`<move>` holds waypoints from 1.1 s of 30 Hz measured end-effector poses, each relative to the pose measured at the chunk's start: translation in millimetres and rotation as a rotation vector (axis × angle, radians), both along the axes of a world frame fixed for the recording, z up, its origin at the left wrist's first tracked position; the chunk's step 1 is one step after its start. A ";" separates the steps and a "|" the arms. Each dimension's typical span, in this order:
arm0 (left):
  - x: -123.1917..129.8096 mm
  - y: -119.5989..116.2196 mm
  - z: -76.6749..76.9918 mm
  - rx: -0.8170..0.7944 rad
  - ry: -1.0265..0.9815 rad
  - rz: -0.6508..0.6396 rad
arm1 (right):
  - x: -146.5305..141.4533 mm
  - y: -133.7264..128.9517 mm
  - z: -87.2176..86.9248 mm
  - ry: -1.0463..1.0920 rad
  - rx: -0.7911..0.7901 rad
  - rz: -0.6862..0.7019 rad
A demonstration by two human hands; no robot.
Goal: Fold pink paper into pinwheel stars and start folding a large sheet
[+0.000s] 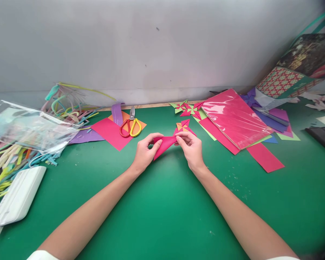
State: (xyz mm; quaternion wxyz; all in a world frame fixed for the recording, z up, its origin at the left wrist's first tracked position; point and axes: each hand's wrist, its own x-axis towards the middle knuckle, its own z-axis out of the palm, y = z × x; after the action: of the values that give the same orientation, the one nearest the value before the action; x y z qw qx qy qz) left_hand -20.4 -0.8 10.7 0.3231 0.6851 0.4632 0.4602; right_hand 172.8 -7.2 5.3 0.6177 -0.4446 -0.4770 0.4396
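Note:
Between my two hands a folded piece of pinkish-red paper [164, 145] is held up over the green table, its shape roughly triangular. My left hand [148, 150] pinches its left end between thumb and fingers. At the upper right corner, my right hand [190, 147] grips it with thumb and fingertips. Just behind the right fingers lies a folded red and orange paper star [183, 125], partly hidden. Farther back sit green and red paper stars [191, 109]. Scissors [131, 124] with one red and one yellow handle rest on a red paper square [108, 131] to the left.
At right, a plastic-wrapped pack of red paper [235, 119] covers loose coloured sheets, with a purple star [250, 98] behind. A patterned bag [283, 81] leans there. Fuzzy craft stems [5, 166], a clear plastic bag [38, 126] and a white device [18, 195] occupy the left.

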 end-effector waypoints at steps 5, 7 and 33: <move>0.2 -0.4 1.0 -0.006 -0.004 0.011 | 0.1 -0.1 0.5 -0.010 -0.021 -0.008; 0.1 -0.6 1.3 -0.005 0.002 0.020 | 0.5 0.5 0.5 -0.018 -0.030 -0.010; 1.6 0.0 -0.7 -0.004 -0.022 0.021 | 4.6 3.2 -3.6 -0.031 -0.056 0.111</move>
State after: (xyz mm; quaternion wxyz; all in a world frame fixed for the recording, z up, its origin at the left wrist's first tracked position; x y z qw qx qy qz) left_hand -18.8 -0.8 10.0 0.3246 0.6746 0.4676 0.4701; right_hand 177.4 -4.0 1.6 0.5721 -0.4413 -0.4979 0.4797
